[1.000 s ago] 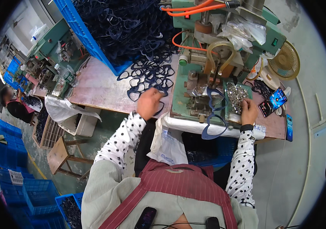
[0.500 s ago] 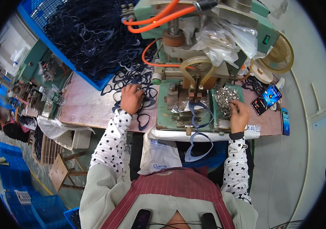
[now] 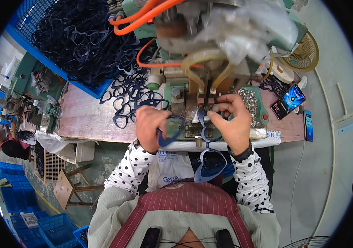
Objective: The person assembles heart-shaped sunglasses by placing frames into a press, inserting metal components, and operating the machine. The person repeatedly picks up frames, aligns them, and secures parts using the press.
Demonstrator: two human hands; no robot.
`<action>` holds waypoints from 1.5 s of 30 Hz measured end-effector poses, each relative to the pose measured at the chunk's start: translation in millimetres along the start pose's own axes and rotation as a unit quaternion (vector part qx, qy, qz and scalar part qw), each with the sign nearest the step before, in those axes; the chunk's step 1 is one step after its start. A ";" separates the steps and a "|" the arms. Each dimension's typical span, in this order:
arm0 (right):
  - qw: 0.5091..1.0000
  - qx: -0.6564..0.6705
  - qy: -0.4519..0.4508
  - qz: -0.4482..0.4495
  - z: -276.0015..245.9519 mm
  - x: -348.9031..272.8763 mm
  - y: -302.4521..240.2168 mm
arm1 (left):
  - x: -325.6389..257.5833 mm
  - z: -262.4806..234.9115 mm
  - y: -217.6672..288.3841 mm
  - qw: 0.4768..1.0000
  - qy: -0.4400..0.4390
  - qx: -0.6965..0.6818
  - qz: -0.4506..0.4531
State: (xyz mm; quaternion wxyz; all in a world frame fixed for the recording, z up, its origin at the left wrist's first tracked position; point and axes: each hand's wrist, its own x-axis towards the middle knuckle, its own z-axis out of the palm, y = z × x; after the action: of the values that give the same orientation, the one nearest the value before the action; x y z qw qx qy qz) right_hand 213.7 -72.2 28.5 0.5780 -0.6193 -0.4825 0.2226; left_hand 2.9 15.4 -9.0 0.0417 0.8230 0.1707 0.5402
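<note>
A dark blue heart-shaped glasses frame [image 3: 171,140] is gripped in my left hand [image 3: 150,127], left of the press machine's work spot [image 3: 199,103]. Another dark blue glasses frame [image 3: 200,170] has its upper end at the work spot and hangs down over the bench's front edge. My right hand [image 3: 236,128] has thumb and forefinger closed together beside that upper end. Whatever the fingertips hold is too small to make out. Just beyond the right hand lies a green tray [image 3: 263,108] of small shiny metal pieces [image 3: 248,101], partly hidden by the fingers.
Several loose glasses frames [image 3: 122,97] lie on the bench [image 3: 83,111], beside a blue crate [image 3: 58,68] heaped with more. Orange hoses [image 3: 143,18] and a blurred plastic bag [image 3: 242,33] hang at the machine. Two phones [image 3: 288,102] and a fan [image 3: 306,53] are at right.
My left hand has come right and nearer, bringing a glasses frame from the loose pile. My right hand has moved left from the metal pieces to the work spot. The view has shifted slightly.
</note>
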 end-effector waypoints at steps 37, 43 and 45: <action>0.980 -0.152 0.115 0.055 -112.8 -3.2 150.4 | 9.6 36.7 50.2 0.954 -0.149 -0.209 0.152; 0.871 -0.486 0.064 -0.037 -85.3 -13.0 137.2 | 10.2 30.9 51.4 0.957 -0.154 -0.193 0.155; 0.906 -0.415 0.062 -0.049 -91.1 -1.0 153.7 | 7.6 29.4 52.1 0.956 -0.158 -0.197 0.147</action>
State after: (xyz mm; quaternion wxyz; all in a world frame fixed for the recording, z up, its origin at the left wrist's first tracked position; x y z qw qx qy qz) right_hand 341.5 -98.1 -93.7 0.3079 -0.7915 -0.5239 -0.0651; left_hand 44.4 -27.6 -1.3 0.1501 0.8890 -0.0706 0.4267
